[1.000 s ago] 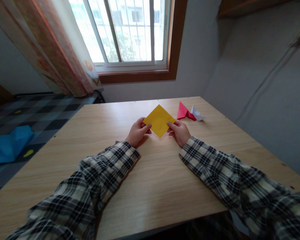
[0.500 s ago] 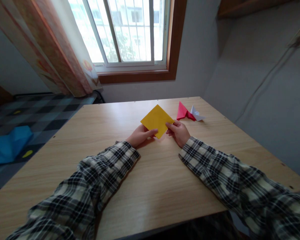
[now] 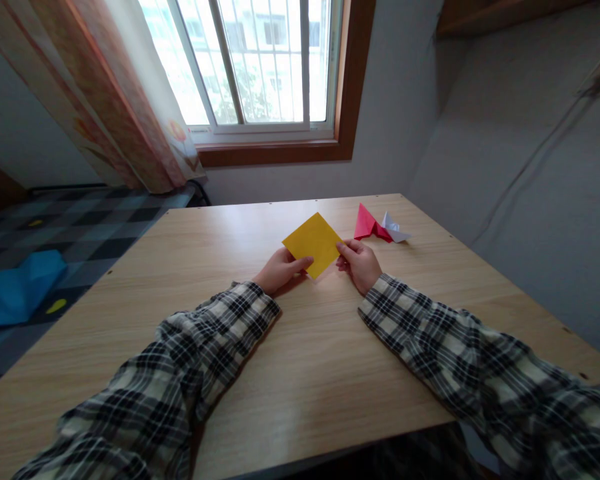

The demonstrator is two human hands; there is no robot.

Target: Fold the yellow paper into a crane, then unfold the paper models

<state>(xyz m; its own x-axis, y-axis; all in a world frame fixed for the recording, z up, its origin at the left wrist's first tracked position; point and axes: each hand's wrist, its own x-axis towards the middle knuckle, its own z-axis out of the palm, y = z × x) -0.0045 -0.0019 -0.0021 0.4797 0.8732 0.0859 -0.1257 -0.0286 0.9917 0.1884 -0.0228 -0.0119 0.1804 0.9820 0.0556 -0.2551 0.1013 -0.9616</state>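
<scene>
A yellow square of paper (image 3: 314, 243) is held just above the table, turned so one corner points toward the window. My left hand (image 3: 281, 269) grips its lower left edge, thumb on top and fingers underneath. At the right corner, my right hand (image 3: 359, 263) pinches the paper between thumb and fingers. The fingers beneath the sheet are partly hidden.
On the wooden table (image 3: 300, 373), a folded red paper piece (image 3: 369, 225) and a white folded paper boat (image 3: 395, 229) stand beyond my right hand. Left of the table, a large blue folded paper (image 3: 23, 287) lies on a checked bed (image 3: 105, 220).
The yellow paper has turned slightly, its right corner shifting a little left and down. My right hand's pinch has moved from the lower right edge to the right corner.
</scene>
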